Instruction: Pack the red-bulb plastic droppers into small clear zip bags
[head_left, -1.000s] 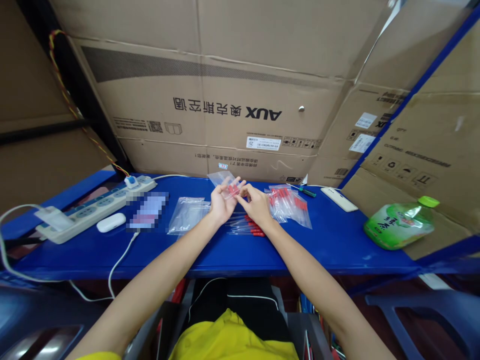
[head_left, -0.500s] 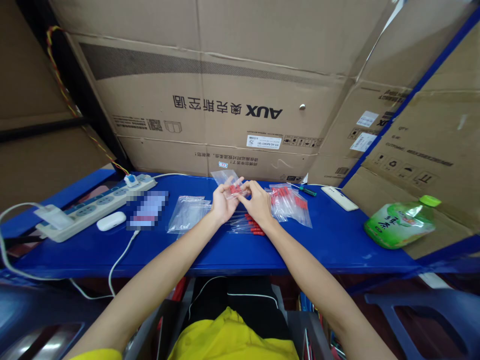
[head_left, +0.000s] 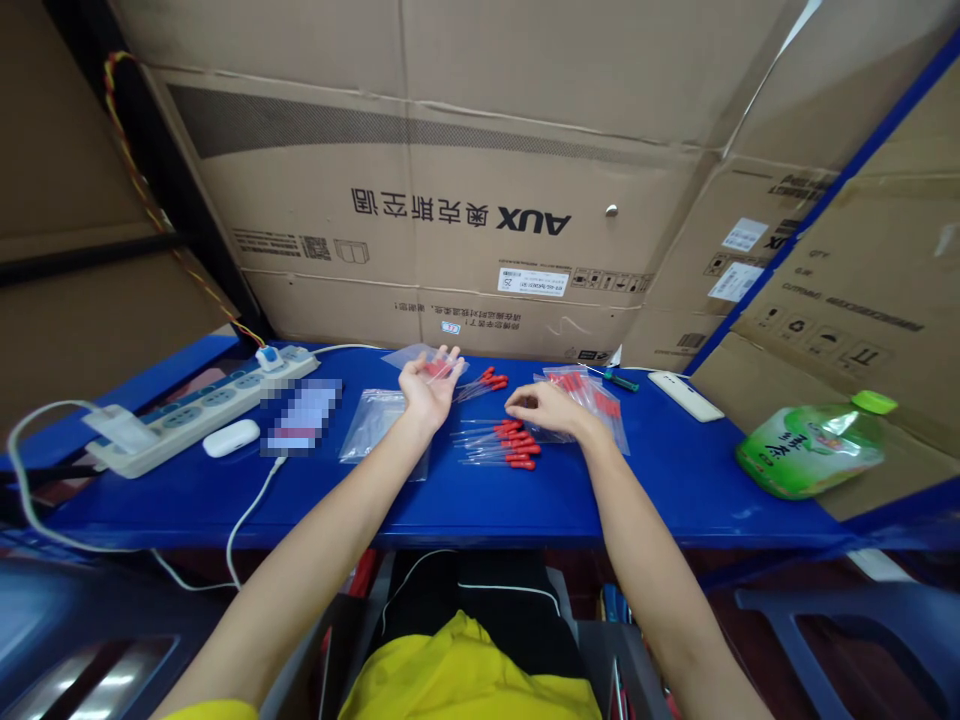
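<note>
My left hand is held up, palm showing, with its fingers around a small clear zip bag that has red-bulbed droppers inside. My right hand hovers over the blue table, fingers curved and thumb a little apart, with nothing visible in it. Just below it lies a row of loose droppers, clear thin tubes with red bulbs pointing right. A smaller group of droppers lies between the hands, farther back. Beyond my right hand are filled bags of droppers, partly hidden by it. Flat clear bags lie by my left forearm.
A power strip, a white case and a blurred phone are at left. At right lie a green-handled screwdriver, a white phone-like slab and a green bottle. A cardboard wall stands behind.
My hands have parted. The right let go of the bag and moved right and down over the droppers; the left moved slightly left, still with the bag.
</note>
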